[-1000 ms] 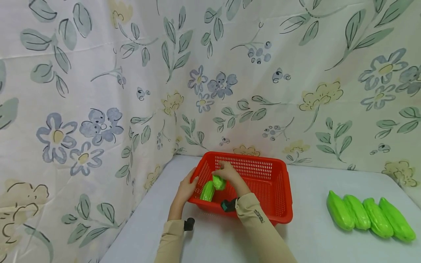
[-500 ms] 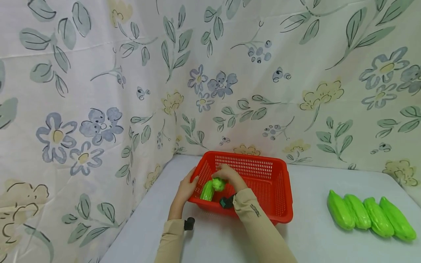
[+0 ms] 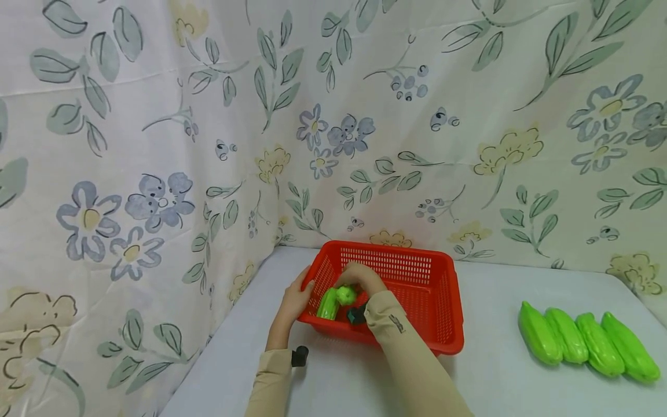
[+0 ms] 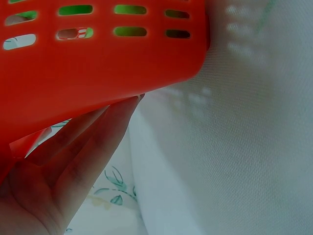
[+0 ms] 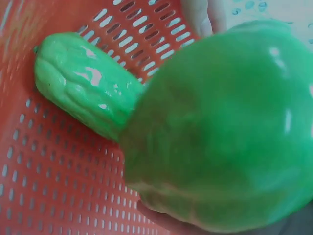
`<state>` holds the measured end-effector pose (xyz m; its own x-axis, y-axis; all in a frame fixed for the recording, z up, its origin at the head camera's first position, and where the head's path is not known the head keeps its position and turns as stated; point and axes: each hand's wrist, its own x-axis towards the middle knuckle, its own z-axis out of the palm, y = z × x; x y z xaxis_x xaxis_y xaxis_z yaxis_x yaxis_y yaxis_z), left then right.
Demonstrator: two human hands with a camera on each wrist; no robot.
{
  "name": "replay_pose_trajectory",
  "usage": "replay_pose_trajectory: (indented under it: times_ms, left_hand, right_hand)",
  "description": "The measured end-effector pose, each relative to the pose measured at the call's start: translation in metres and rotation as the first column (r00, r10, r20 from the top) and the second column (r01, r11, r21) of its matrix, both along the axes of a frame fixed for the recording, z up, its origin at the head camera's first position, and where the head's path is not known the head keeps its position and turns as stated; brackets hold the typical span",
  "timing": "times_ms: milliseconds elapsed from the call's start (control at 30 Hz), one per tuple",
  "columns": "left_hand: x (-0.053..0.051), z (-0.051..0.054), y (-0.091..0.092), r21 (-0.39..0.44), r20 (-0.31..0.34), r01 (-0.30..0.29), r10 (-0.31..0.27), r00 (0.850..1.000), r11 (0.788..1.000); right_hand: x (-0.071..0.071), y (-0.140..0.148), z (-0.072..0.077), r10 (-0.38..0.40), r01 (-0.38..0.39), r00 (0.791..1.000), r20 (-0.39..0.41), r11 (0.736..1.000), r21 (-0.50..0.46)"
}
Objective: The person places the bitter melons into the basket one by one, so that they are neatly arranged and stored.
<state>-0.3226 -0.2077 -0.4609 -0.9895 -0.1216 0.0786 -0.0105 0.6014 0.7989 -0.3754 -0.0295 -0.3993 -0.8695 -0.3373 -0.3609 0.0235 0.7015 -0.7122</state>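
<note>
Inside the red basket [image 3: 452,307], my right hand [image 3: 363,278] holds a green bumpy vegetable [image 3: 345,295] by its far part, its near end facing me. A second green vegetable [image 3: 327,304] lies just left of it, along the basket's left side. In the right wrist view the held vegetable [image 5: 220,122] looms large and hides most of that hand; the other one [image 5: 88,83] lies beyond it on the slotted plastic. My left hand [image 3: 295,300] grips the left rim; in the left wrist view its long fingers [image 4: 93,152] press the basket's outer wall [image 4: 98,73].
Several green vegetables [image 3: 586,344] lie side by side on the white table [image 3: 495,370], to the right of the basket. A floral cloth [image 3: 365,197] hangs behind the table and along its left side.
My right hand has moved slightly toward me and down in the basket, and the held vegetable has tilted lower beside the other one. My left hand has stayed on the rim.
</note>
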Motion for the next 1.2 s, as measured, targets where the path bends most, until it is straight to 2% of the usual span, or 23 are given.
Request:
replay_pose_trajectory:
  times_ms: [233, 433, 700, 967, 1200]
  left_hand:
    - [0.000, 0.000, 0.001, -0.006, 0.001, 0.000, 0.000, 1.000, 1.000]
    - [0.000, 0.001, 0.001, -0.004, 0.008, 0.006, -0.006, 1.000, 1.000]
    - [0.000, 0.001, 0.000, -0.006, -0.001, 0.005, -0.005, 1.000, 1.000]
    - [-0.001, 0.001, 0.001, -0.012, -0.010, 0.007, -0.007, 1.000, 1.000]
    - [0.001, 0.001, 0.002, -0.010, -0.004, 0.000, 0.000, 1.000, 1.000]
  right_hand:
    - [-0.002, -0.001, 0.001, 0.051, -0.051, 0.999, 0.011, 0.997, 0.050]
    - [-0.004, -0.005, -0.010, 0.085, -0.075, 0.994, -0.073, 0.988, 0.135]
    - [-0.006, -0.006, -0.016, 0.021, -0.015, 0.996, -0.087, 0.997, 0.076]
    - [0.001, -0.001, -0.012, -0.076, 0.075, 0.997, -0.009, 0.996, -0.037]
    - [0.004, 0.004, -0.010, -0.074, 0.078, 0.996, 0.047, 0.991, -0.104]
